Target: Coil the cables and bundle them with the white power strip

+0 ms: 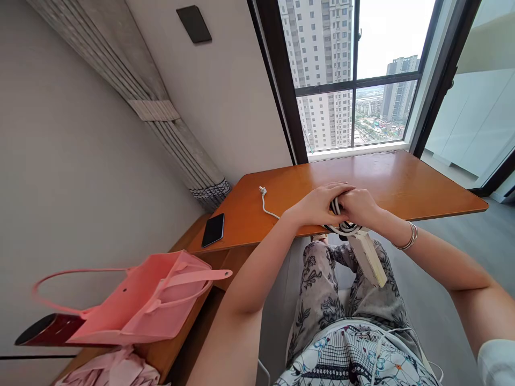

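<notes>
Both hands meet at the near edge of a wooden desk (402,182). My left hand (317,206) and my right hand (360,206) are closed round a coiled bundle of white and black cable (341,228). A white power strip (368,257) hangs from the bundle, slanting down over my lap. The cable's loose end trails left across the desk to a white plug (263,191). A bracelet (411,236) sits on my right wrist.
A black phone (213,229) lies on the desk's left corner. A pink tote bag (137,303) rests on a lower wooden surface at the left, with pink cloth (116,371) below it. A window (354,75) stands behind the desk, a folded curtain (161,115) on the wall.
</notes>
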Demonstrator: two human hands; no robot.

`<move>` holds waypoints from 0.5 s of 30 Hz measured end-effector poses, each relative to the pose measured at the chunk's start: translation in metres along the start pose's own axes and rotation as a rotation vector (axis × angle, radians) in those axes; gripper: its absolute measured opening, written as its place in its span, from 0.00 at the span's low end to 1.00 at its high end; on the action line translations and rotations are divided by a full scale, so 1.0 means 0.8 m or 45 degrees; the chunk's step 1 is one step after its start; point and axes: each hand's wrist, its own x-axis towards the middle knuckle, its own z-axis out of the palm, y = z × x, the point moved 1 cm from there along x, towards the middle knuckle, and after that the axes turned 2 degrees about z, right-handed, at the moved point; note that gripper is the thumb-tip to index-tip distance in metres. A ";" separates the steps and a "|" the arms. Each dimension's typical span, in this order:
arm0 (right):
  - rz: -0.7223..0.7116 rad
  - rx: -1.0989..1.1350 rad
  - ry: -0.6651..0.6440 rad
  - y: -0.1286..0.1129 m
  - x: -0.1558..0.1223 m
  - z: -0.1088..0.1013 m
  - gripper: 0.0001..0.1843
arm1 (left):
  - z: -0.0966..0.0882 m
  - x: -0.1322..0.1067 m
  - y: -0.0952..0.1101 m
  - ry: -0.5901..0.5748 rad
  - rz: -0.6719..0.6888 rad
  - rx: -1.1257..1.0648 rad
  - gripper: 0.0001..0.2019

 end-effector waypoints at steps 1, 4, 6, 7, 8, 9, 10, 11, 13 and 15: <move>0.008 0.022 0.010 0.003 -0.001 0.001 0.11 | 0.001 -0.001 -0.001 0.001 -0.008 0.009 0.33; 0.041 0.095 0.129 0.010 -0.008 0.006 0.11 | 0.005 -0.006 -0.003 0.012 -0.055 0.010 0.32; 0.035 0.179 0.277 0.013 -0.013 0.012 0.11 | 0.008 -0.010 -0.003 0.051 -0.117 -0.017 0.32; 0.019 0.234 0.351 0.015 -0.015 0.015 0.11 | 0.010 -0.012 -0.003 0.077 -0.150 -0.034 0.32; 0.003 0.299 0.411 0.017 -0.017 0.017 0.11 | 0.012 -0.014 -0.003 0.103 -0.177 -0.051 0.32; -0.002 0.377 0.461 0.019 -0.018 0.020 0.10 | 0.014 -0.015 -0.003 0.130 -0.199 -0.069 0.31; 0.013 0.468 0.503 0.021 -0.019 0.022 0.09 | 0.015 -0.016 -0.003 0.157 -0.216 -0.091 0.30; 0.054 0.569 0.540 0.023 -0.019 0.023 0.08 | 0.017 -0.017 -0.003 0.182 -0.231 -0.117 0.29; 0.184 0.771 0.598 0.027 -0.017 0.024 0.07 | 0.019 -0.020 -0.004 0.230 -0.252 -0.185 0.25; 0.276 0.959 0.621 0.027 -0.014 0.024 0.09 | 0.023 -0.023 -0.006 0.282 -0.261 -0.251 0.23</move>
